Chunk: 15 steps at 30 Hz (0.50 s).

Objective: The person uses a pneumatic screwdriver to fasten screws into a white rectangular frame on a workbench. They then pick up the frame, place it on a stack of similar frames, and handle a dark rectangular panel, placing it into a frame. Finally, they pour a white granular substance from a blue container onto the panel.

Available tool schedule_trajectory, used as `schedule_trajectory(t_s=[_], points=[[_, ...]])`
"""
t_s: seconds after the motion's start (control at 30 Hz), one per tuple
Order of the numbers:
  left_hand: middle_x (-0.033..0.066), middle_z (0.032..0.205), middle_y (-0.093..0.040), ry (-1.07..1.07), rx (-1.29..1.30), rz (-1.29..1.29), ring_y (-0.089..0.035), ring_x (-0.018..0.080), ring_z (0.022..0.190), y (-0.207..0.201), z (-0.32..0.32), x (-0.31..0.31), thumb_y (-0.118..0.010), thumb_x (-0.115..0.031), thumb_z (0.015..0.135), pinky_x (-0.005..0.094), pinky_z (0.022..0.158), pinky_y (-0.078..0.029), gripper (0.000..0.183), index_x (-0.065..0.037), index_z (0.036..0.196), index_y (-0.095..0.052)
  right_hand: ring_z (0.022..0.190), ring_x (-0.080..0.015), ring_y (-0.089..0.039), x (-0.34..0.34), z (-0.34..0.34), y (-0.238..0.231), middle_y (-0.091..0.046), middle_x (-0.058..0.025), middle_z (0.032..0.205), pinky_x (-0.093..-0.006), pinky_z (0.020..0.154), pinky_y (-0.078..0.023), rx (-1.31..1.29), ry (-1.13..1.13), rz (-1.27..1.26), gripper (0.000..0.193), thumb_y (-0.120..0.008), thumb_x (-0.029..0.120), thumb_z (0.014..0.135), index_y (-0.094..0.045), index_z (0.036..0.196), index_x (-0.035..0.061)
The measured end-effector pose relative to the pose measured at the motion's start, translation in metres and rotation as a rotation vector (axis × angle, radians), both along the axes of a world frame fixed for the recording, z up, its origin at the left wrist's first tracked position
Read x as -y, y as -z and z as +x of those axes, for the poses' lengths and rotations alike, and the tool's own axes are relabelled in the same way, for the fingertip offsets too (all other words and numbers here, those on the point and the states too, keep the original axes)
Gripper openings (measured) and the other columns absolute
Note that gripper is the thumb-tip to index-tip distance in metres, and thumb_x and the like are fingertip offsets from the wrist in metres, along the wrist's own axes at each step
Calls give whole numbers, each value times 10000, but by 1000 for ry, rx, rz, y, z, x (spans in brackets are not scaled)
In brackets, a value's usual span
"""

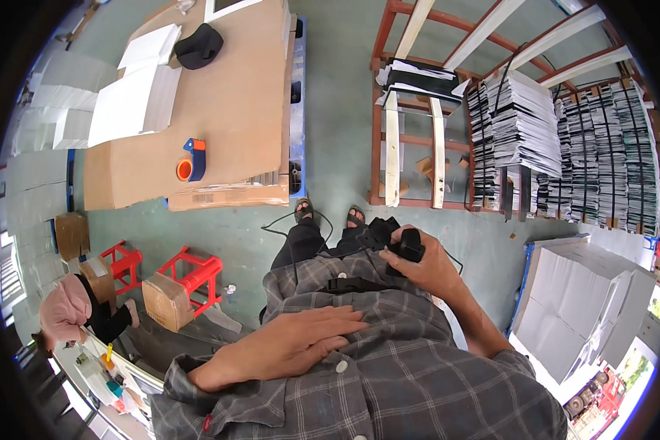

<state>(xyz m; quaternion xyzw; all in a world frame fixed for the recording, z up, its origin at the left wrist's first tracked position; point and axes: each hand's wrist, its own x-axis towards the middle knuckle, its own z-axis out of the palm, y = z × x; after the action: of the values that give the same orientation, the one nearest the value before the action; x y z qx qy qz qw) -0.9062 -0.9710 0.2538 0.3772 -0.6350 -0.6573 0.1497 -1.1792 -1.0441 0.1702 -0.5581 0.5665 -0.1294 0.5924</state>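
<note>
My left hand (295, 343) lies flat across the front of my grey checked shirt (418, 352), its fingers stretched out and holding nothing. At my waist on the right, my right hand (431, 265) is wrapped round a black handheld device (409, 248), whose exact kind I cannot make out. More black parts (378, 233) sit right beside it, and a thin black cable (293, 253) loops out over my legs. A black strap with a buckle (341, 284) crosses my waist.
Ahead left, a cardboard-topped pallet stack (242, 125) carries a blue-and-orange tape dispenser (191, 161), white sheets (132, 103) and a black cap (199, 47). A red rack (378, 147) with strapped bundles (524, 125) stands right. Red stools (198, 275) and a person in pink (67, 308) are left.
</note>
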Motion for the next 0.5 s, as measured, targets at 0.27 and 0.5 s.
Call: schedule_trajectory(t_s=[0.27,0.5], points=[[134,1150,-732,-283,-120,692,-721,291,997,43,15,13,-606,-277,1041,333,923,-531,300,-43,1214,-674,977,-254,-690,-8,1,11,-684,-102,1031,-353,872,-532,118,-157,-293,273,-803,147,840,-684,1051,22],[184,1179,-720,70,355,-80,-692,326,1109,62,-17,31,-685,-196,960,406,938,-524,316,-110,1263,-716,1005,-408,-643,-1,0,38,-670,-214,1046,-471,861,-501,147,-462,-333,493,-747,442,877,-624,1110,26]])
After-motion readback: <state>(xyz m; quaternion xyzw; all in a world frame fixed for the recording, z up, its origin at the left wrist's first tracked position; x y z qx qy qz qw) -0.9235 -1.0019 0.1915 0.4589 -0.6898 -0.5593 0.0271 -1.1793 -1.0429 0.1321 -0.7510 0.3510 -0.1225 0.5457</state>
